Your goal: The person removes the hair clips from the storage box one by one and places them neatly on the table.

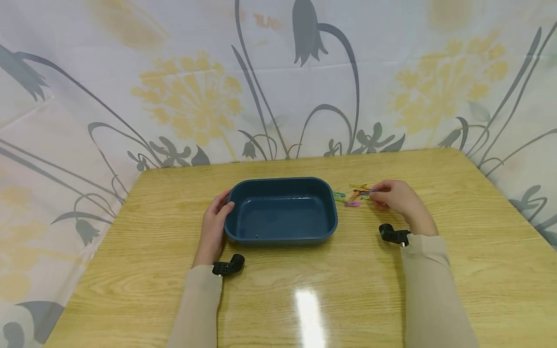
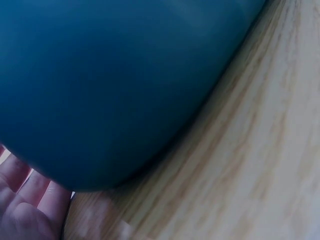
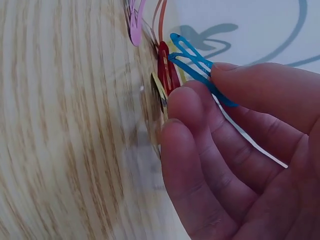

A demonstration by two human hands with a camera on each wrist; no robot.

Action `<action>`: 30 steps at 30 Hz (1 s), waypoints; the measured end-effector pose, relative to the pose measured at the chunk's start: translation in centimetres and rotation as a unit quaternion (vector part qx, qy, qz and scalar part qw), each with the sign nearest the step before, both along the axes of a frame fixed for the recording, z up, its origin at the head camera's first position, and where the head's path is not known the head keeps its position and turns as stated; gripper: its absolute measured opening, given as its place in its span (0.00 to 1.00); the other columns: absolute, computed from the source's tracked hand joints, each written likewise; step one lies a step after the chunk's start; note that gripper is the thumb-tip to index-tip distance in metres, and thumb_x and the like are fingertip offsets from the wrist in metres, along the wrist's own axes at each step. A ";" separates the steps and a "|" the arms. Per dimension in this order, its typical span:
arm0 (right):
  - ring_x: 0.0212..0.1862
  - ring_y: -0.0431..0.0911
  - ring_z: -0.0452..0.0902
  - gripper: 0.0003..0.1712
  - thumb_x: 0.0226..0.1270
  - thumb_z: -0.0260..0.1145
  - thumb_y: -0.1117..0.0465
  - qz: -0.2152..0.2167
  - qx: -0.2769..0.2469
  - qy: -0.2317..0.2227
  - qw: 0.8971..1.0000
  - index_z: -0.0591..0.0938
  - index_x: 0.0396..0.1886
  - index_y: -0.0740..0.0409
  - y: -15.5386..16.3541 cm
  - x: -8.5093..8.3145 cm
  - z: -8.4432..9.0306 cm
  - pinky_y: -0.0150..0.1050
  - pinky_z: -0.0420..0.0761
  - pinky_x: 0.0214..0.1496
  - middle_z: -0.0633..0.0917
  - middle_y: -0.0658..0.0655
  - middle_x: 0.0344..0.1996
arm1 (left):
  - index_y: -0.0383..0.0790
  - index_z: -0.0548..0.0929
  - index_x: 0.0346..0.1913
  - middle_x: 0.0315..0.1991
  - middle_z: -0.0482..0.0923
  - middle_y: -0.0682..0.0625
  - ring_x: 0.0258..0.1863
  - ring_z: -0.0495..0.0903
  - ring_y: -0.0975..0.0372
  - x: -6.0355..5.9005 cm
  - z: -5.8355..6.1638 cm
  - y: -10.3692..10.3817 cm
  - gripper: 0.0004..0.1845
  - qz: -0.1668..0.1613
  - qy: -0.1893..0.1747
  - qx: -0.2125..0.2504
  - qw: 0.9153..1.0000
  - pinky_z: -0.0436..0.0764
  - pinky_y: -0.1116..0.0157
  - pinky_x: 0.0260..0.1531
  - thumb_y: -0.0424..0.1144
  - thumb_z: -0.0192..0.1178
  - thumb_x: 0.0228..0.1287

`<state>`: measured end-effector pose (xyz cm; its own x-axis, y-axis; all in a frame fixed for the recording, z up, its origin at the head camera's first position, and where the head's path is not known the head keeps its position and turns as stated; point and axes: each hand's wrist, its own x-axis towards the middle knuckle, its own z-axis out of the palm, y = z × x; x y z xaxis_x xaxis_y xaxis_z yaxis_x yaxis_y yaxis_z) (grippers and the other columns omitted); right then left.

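At the left end of a dark blue rectangular container, my left hand grips the wall, its thumb over the rim and its fingers along the outside. The left wrist view is mostly filled by the container's outer side, with the fingers at the lower left corner. My right hand pinches a blue snap hair clip between thumb and fingertips. Right by those fingertips lie a red hair clip and a yellow one. A pink hair clip lies nearer the container.
Several hair clips in mixed colours, a green one among them, lie loosely between the container and my right hand. All rests on a wood-grain table. A flower-patterned cloth hangs behind the table's back edge.
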<state>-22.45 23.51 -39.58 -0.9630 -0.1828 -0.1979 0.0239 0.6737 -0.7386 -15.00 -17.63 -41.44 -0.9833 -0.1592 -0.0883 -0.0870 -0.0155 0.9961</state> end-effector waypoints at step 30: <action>0.28 0.43 0.77 0.15 0.66 0.56 0.57 -0.002 0.061 -0.019 0.998 0.78 0.42 0.67 -1.0 -0.3 -0.5 0.35 0.76 0.32 0.82 0.56 0.26 | 0.45 0.68 0.64 0.63 0.66 0.50 0.61 0.65 0.61 -0.1 -0.1 -0.1 0.22 0.002 -0.002 -0.005 1.000 0.62 0.62 0.62 0.40 0.50 0.68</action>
<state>-22.72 22.49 -40.10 -0.9552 -0.1510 -0.2546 0.0531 0.7587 -0.6493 -15.06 -17.68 -41.58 -0.9822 -0.1644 -0.0912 -0.0916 -0.0051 0.9958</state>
